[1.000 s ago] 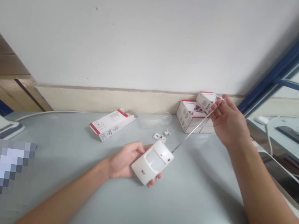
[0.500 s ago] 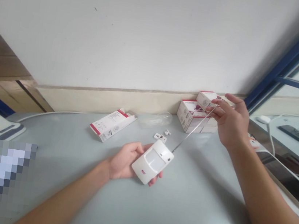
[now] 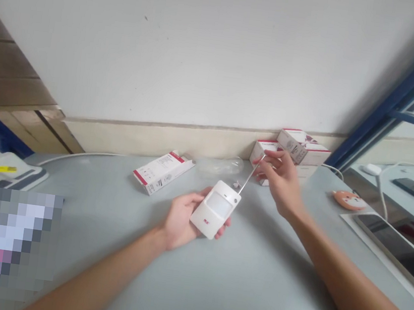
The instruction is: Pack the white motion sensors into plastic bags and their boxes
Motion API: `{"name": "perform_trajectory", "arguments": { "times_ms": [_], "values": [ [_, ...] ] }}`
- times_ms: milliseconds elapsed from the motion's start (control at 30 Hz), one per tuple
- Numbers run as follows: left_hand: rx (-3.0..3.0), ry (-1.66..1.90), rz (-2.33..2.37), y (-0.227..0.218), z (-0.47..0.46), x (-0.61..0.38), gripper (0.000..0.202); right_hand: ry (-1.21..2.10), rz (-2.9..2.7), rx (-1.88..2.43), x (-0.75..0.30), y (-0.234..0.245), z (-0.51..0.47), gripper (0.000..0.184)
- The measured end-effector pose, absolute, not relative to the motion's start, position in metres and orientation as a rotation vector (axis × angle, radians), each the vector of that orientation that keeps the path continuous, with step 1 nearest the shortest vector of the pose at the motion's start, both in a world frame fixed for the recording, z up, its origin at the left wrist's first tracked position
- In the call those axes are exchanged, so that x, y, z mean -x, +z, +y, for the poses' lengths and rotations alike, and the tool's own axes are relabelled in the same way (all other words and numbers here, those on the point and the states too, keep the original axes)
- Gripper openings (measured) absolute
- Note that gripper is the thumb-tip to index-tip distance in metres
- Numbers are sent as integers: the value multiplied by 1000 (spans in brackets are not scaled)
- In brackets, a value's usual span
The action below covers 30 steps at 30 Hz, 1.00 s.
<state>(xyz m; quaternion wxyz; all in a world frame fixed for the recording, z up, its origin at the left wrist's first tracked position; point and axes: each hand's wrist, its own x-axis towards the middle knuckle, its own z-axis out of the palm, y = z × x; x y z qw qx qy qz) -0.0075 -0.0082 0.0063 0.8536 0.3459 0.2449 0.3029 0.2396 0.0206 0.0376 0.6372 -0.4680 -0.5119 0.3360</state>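
Note:
A white motion sensor (image 3: 209, 220) with a pale window and a small red logo rests tilted in my left hand (image 3: 183, 219), whose fingers wrap behind it. From the sensor's upper right corner rises a thin metal telescopic antenna (image 3: 251, 175). My right hand (image 3: 280, 179) pinches the antenna's tip between thumb and fingers. Just behind the sensor, a small white plastic part (image 3: 236, 184) lies on the grey table (image 3: 251, 283); the sensor covers other small parts there.
Several red-and-white boxes (image 3: 303, 146) are stacked by the wall. An opened box (image 3: 162, 172) and a clear plastic bag (image 3: 218, 167) lie left of them. To the right are an orange animal-shaped item (image 3: 349, 199) and a dark-screened device (image 3: 397, 246). A white power strip (image 3: 16, 178) sits left.
The antenna has become shorter as my right hand moved down and left toward the sensor. My left hand still holds the sensor. The view has shifted slightly.

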Motion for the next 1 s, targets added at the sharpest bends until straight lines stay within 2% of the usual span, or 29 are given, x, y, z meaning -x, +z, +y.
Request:
{"name": "perform_trajectory", "arguments": {
  "times_ms": [233, 500, 600, 767, 900, 1000],
  "values": [
    [-670, 739, 496, 5, -10, 4, 41, 883, -1242, 1016, -218, 31, 8, 26],
    [-650, 873, 594, 7, -12, 1, 56, 994, -1340, 1020, -189, 18, -8, 30],
    [-654, 945, 632, 11, -12, -2, 55, 950, -1466, 1069, -192, 18, -9, 32],
    [-598, 1310, 692, 24, 1, 4, 42, 479, -1782, 1191, -196, 21, -4, 43],
    [-584, 1558, 803, 24, 21, 17, 43, 64, -1958, 1357, -173, 21, 15, 33],
    [-715, 1630, 871, 14, 31, 21, 38, -158, -2061, 1512, -148, 21, 35, 34]
  ]
}}
